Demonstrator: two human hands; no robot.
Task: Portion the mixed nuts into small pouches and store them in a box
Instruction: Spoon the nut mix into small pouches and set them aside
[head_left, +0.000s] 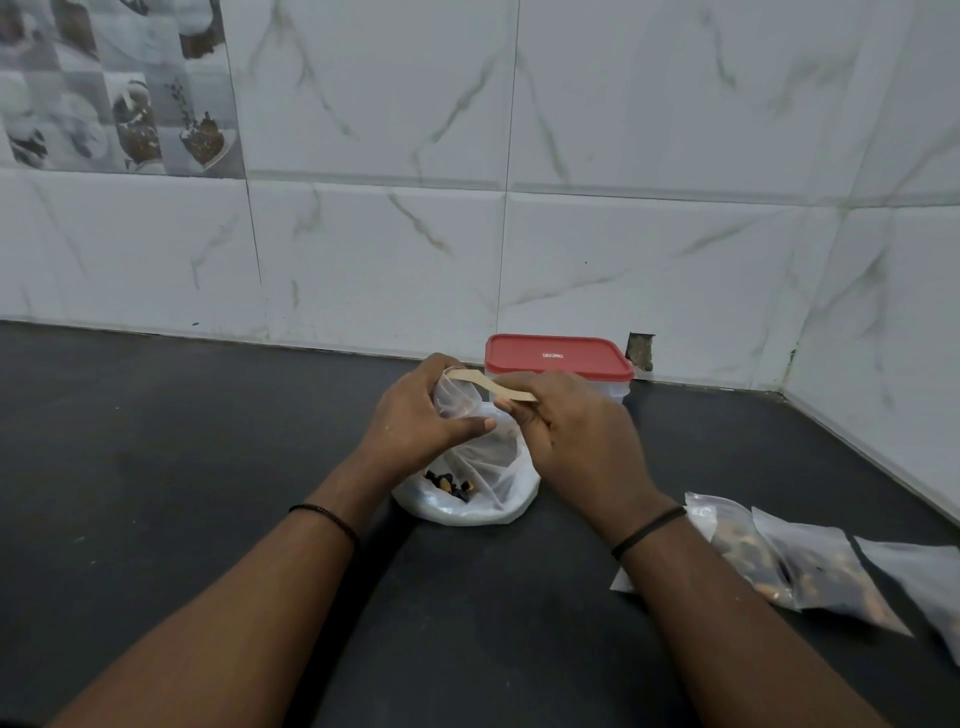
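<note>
My left hand (415, 415) grips a small clear pouch (457, 397) and holds its mouth up. My right hand (566, 431) pinches a wooden spoon (493, 387) whose bowl rests at the pouch's opening. Below both hands stands a larger white plastic bag (478, 493) with a few dark and tan mixed nuts (451, 486) at its bottom. A clear box with a red lid (558, 356) stands shut behind my hands, against the wall. Filled pouches (810, 566) lie flat on the counter at the right.
The black counter (156, 441) runs to a white marble-tile wall (571, 234) at the back and turns a corner at the right. A further clear pouch (924, 577) lies at the right edge of view.
</note>
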